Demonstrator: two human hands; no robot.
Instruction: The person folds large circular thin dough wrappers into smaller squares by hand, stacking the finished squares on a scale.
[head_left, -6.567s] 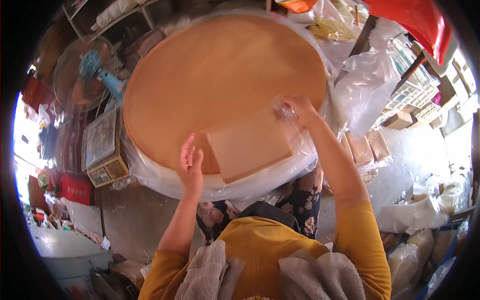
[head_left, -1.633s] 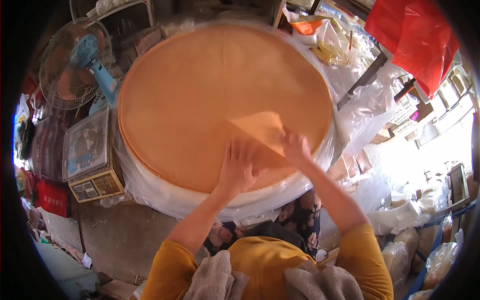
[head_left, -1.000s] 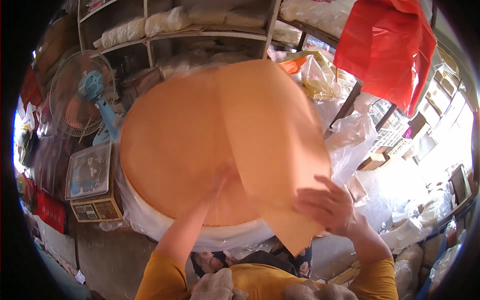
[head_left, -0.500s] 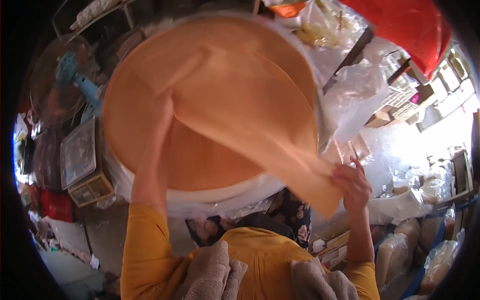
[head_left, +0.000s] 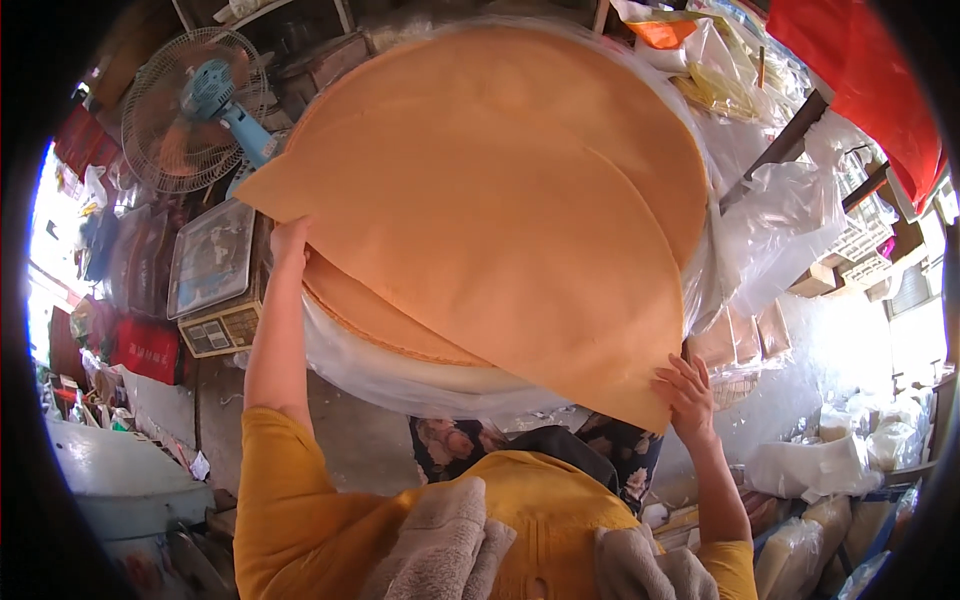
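Note:
A large round stack of thin orange sheets (head_left: pixel 460 85) rests on a plastic-wrapped white base. Across it lies a loose orange sheet (head_left: pixel 480 250) with one straight edge and one curved edge, its two straight-edge corners sticking out past the rim at left and lower right. My left hand (head_left: pixel 292 245) pinches the straight edge of this sheet at the left. At the lower-right corner, my right hand (head_left: pixel 685 400) touches the sheet with its fingers spread apart over the edge; its thumb is hard to make out.
A fan (head_left: pixel 195 110) and a box (head_left: pixel 215 340) under a clear tray (head_left: pixel 210 260) stand at left. Crumpled plastic bags (head_left: pixel 790 210), red plastic (head_left: pixel 870 60) and wrapped brown packs (head_left: pixel 750 330) crowd the right. Shelves (head_left: pixel 260 20) are behind, bundles (head_left: pixel 830 460) at lower right.
The loose sheet, lifted and curled earlier, now lies flatter across the stack. My left hand has moved left to the rim, and my right hand's fingers have spread.

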